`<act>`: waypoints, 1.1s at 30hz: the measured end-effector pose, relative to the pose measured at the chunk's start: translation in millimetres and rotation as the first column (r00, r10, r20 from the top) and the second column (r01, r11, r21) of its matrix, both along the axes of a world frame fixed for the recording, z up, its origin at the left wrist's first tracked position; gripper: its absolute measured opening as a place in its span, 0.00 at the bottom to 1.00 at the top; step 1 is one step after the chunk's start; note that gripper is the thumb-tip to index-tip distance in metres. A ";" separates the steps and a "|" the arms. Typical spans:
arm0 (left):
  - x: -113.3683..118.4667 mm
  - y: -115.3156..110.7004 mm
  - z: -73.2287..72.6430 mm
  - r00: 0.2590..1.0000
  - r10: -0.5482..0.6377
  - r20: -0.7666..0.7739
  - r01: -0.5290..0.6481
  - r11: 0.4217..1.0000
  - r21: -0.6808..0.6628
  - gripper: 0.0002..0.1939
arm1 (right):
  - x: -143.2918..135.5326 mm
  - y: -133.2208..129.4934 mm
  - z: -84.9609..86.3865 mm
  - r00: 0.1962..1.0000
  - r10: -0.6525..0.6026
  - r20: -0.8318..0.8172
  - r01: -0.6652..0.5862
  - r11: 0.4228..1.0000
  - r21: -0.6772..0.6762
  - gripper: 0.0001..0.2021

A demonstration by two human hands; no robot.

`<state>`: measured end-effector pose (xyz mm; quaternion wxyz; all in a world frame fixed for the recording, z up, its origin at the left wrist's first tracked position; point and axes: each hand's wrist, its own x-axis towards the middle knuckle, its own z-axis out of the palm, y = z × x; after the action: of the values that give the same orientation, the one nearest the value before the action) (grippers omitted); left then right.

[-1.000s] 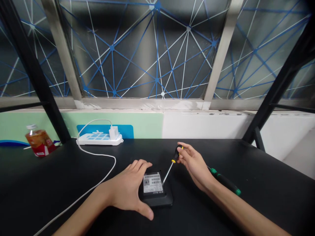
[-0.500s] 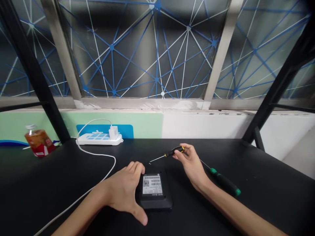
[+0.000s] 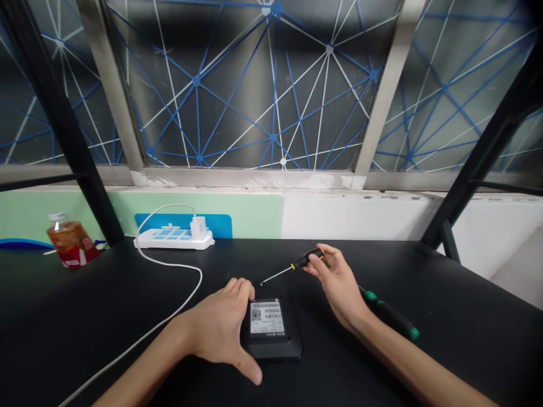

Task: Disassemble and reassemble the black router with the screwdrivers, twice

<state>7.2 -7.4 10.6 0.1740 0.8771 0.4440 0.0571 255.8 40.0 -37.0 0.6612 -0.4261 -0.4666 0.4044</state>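
Note:
A flat black device [image 3: 275, 346] with a white printed label lies on the black table. My left hand [image 3: 223, 325] rests around its left side, fingertips at the top left corner and thumb near the lower edge. In my right hand [image 3: 337, 280] is a small black and yellow screwdriver [image 3: 304, 260], gripped by the handle. Its metal shaft slants down to the left, and the tip is just above the device's far edge. A tiny dark thing shows at the tip, too small to name. Behind my right wrist lies a green and black screwdriver [image 3: 392, 316].
A white power strip [image 3: 169, 239] with a plugged-in charger [image 3: 198, 227] sits by the wall. Its white cable [image 3: 178, 308] curves across the table's left side. A bottle [image 3: 72, 243] stands at the far left. Black metal posts rise at both sides.
The view has shifted slightly, moving things a little to the right. The held screwdriver's shaft is tilted somewhat more steeply. My left hand keeps its place at the device.

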 end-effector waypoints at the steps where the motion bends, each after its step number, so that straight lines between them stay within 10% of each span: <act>1: 0.8 0.1 -1.0 1.000 0.001 0.008 -0.001 1.000 0.003 0.40 | 0.7 -0.7 1.6 1.000 0.006 -0.012 -0.005 1.000 0.007 0.23; 33: 4.7 3.8 -16.6 0.984 0.003 0.176 0.004 0.999 -0.042 0.50 | -13.3 -19.8 6.8 0.979 0.124 0.163 -0.112 0.991 -0.078 0.21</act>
<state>11.9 -3.6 -6.0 0.2310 0.8648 0.4280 0.1248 242.5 20.1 -30.1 0.5798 -0.4523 -0.5307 0.4214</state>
